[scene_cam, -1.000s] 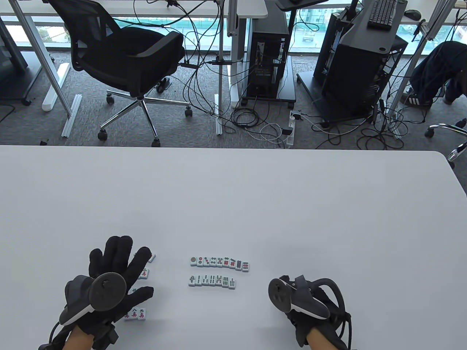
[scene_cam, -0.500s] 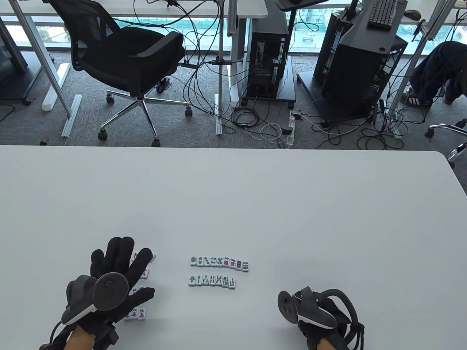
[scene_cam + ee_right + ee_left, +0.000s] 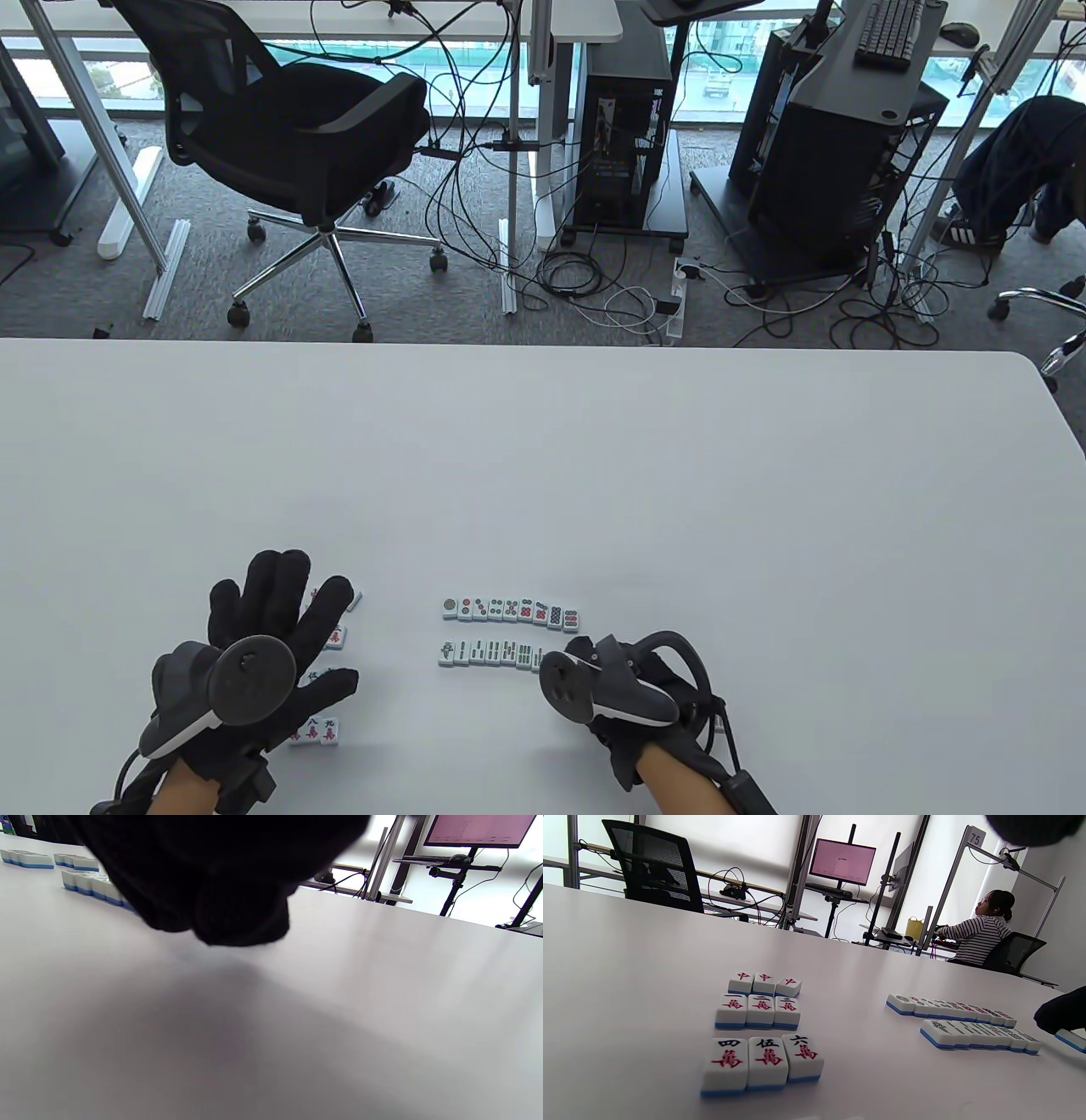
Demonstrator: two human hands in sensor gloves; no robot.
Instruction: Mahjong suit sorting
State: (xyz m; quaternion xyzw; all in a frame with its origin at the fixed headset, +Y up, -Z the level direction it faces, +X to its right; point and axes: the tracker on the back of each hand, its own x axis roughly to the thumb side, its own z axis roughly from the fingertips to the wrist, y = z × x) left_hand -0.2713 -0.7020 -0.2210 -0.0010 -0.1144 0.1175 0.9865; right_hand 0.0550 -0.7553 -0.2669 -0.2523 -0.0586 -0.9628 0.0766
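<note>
Left hand lies spread flat over the character tiles at lower left; right hand, grip unclear, nears the bamboo row and may knock it crooked.

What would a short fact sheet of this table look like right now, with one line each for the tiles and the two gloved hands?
surface: white table
dots row: face up
bamboo row: face up, nearer the person
character tiles: rows of three, under the left hand in the table view
red-character tiles: farthest row
left hand: fingers spread above the character tiles
right hand: at the bamboo row's right end, over a blue-backed tile; grip unclear
</note>
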